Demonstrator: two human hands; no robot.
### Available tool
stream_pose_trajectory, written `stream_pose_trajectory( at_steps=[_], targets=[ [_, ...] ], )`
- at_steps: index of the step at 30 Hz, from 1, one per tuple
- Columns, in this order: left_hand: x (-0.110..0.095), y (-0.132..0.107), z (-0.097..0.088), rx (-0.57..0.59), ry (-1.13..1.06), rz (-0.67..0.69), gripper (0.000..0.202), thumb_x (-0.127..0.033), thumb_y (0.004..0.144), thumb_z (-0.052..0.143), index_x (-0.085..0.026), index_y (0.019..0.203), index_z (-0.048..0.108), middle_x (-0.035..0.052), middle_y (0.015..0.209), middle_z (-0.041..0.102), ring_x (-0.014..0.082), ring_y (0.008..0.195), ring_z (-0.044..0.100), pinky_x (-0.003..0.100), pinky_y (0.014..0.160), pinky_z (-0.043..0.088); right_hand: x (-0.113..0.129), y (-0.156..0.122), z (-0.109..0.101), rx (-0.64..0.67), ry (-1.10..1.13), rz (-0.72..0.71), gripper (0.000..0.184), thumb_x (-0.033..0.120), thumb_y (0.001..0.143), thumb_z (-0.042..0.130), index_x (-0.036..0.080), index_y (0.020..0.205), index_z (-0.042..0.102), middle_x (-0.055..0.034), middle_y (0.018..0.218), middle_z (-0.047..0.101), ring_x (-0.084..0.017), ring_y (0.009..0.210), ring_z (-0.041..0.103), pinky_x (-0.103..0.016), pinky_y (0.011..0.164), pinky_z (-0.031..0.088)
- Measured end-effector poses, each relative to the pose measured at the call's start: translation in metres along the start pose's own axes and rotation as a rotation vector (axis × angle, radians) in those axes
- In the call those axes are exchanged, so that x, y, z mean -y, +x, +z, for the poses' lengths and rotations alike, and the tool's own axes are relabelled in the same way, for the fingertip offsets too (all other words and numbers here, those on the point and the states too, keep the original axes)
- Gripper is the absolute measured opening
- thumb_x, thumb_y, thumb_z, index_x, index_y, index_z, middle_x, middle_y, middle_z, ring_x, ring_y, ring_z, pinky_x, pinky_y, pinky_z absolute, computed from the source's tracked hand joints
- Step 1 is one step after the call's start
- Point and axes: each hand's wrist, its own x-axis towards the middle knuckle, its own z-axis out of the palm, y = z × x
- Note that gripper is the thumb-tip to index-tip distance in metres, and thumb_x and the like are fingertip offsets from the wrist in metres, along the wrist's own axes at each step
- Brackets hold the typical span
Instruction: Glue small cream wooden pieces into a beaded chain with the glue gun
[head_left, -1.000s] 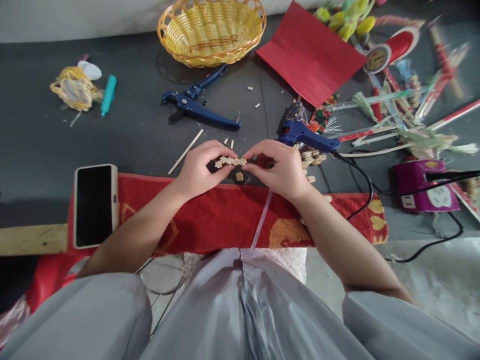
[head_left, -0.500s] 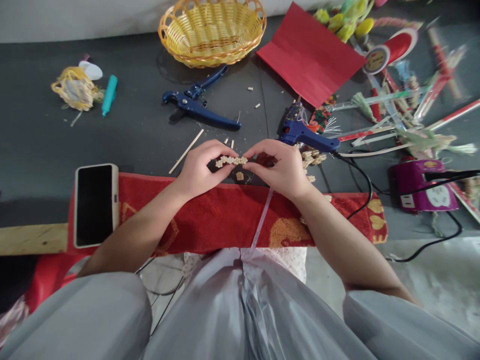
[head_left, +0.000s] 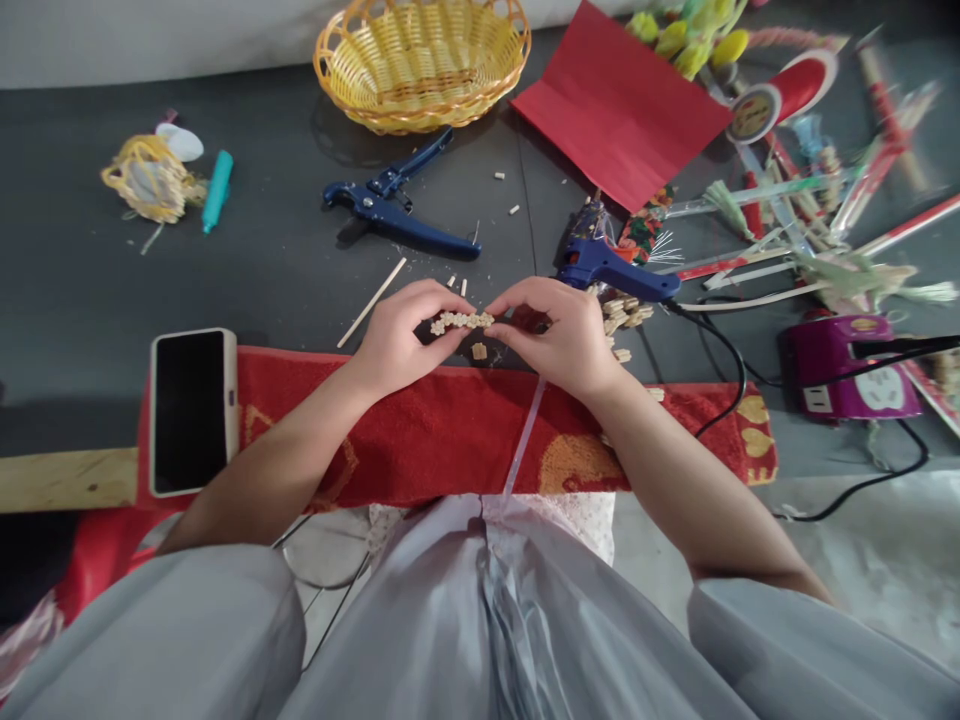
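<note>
fingers (head_left: 436,295) unmoved, beige strip (head_left: 460,321) partly hidden, basket (head_left: 367,62) cropped

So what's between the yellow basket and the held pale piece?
From the held piece outward: two small pale bits, then a blue cutter, in the head view.

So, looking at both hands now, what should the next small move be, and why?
Probably a light inward press on the strip: the left hand and right hand pinch its opposite ends, and the glue gun lies just beyond the right hand, so a joint may need firming. Whether any glue is wet can't be seen.
</note>
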Motion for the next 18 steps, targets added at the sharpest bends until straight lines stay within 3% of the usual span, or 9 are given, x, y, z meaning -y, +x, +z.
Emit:
stream_pose_trajectory(
  at_steps=[9, 18],
  targets=[
    [-0.0002, 0.0007, 0.0015, -0.030, -0.006, 0.044, 0.009, -0.018, 0.085, 0.066, -0.016, 0.093, 0.071, 0.0042, 0.091, 0.075, 0.0143, 0.086, 0.069, 0.025, 0.080, 0.054, 0.0002, 0.0023, -0.0009, 0.008, 0.015, 0.001, 0.005, 0.022, 0.081, 0.071, 0.019, 0.085, 0.073, -0.0034, 0.084, 0.074, -0.014, 0.069, 0.062, -0.028, 0.066, 0.051],
    [0.0009, 0.0006, 0.0026, -0.015, 0.027, -0.038, 0.011, -0.021, 0.084, 0.065, -0.017, 0.093, 0.070, 0.0040, 0.090, 0.074, 0.0154, 0.085, 0.068, 0.026, 0.078, 0.053, -0.0042, 0.0025, 0.0024, 0.013, -0.257, -0.001, 0.014, 0.013, 0.082, 0.063, 0.021, 0.086, 0.073, -0.0058, 0.091, 0.075, -0.020, 0.081, 0.068, -0.031, 0.070, 0.050]
  ],
)
